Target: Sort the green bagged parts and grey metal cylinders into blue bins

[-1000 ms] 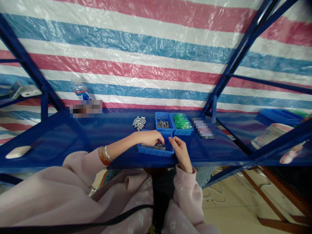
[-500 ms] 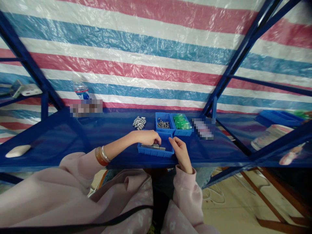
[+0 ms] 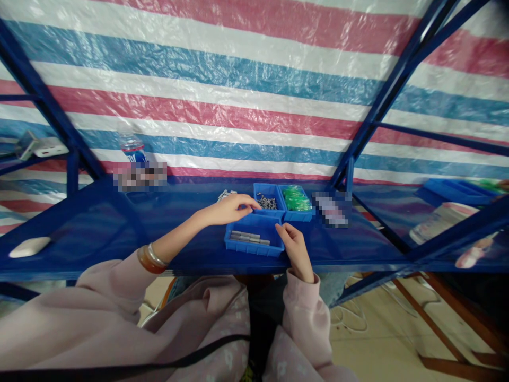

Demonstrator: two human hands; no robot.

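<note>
Grey metal pieces (image 3: 249,237) lie in rows in our near blue tray (image 3: 254,247) on the bench (image 3: 99,233). Our left hand (image 3: 228,208) reaches past it toward the loose grey pile (image 3: 225,194), fingers narrowed; whether it holds anything we cannot tell. Our right hand (image 3: 295,249) rests, loosely curled and empty, touching the tray's right edge.

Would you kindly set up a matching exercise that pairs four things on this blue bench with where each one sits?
Things:
1. near blue tray
2. green parts
3. left hand
4. water bottle

Places:
A. far left, against the striped sheet
B. over the loose metal pieces
C. rightmost of the two far bins
D. beside the right hand, holding a row of grey pieces

Pairs: 1-D, 2-C, 3-B, 4-A
</note>
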